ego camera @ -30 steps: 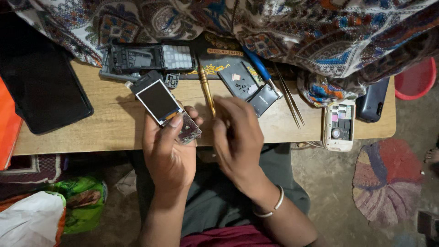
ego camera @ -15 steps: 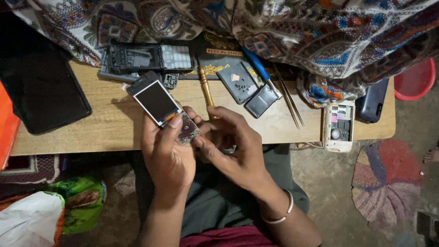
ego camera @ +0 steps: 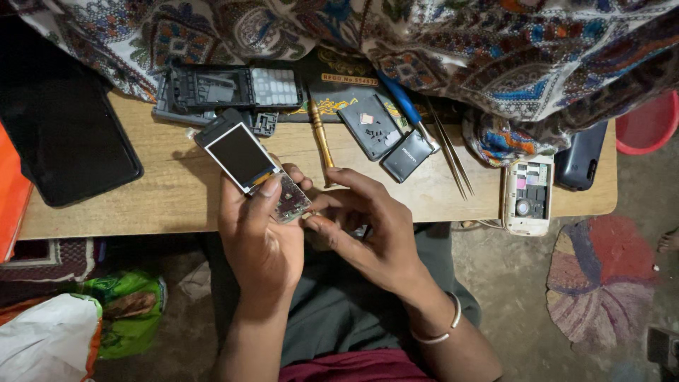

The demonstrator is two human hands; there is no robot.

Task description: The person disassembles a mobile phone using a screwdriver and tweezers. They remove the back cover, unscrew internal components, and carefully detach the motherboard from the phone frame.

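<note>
A low wooden table [ego camera: 170,194] runs across the view, its far edge buried under patterned cloth [ego camera: 453,49], with bare earthen floor and a round rag mat [ego camera: 601,283] to the right. A red tub [ego camera: 647,124] peeks in at the right edge; what is in it cannot be seen. On the table lie a black tablet [ego camera: 67,141], an opened phone housing with keypad [ego camera: 226,88], two dark battery covers [ego camera: 385,138], a brass-handled screwdriver [ego camera: 322,138], tweezers [ego camera: 449,152] and a white phone with its back off [ego camera: 527,194].

Left hand [ego camera: 258,240] now: fingers clamped on a small stripped phone [ego camera: 251,166], held just above the table's near edge, screen up, thumb pressed on its bare circuit board. Right hand [ego camera: 371,233] sits beside it, fingers drawn together, fingertips touching the phone's lower end. Green and white bags [ego camera: 78,318] sit on the floor, left.
</note>
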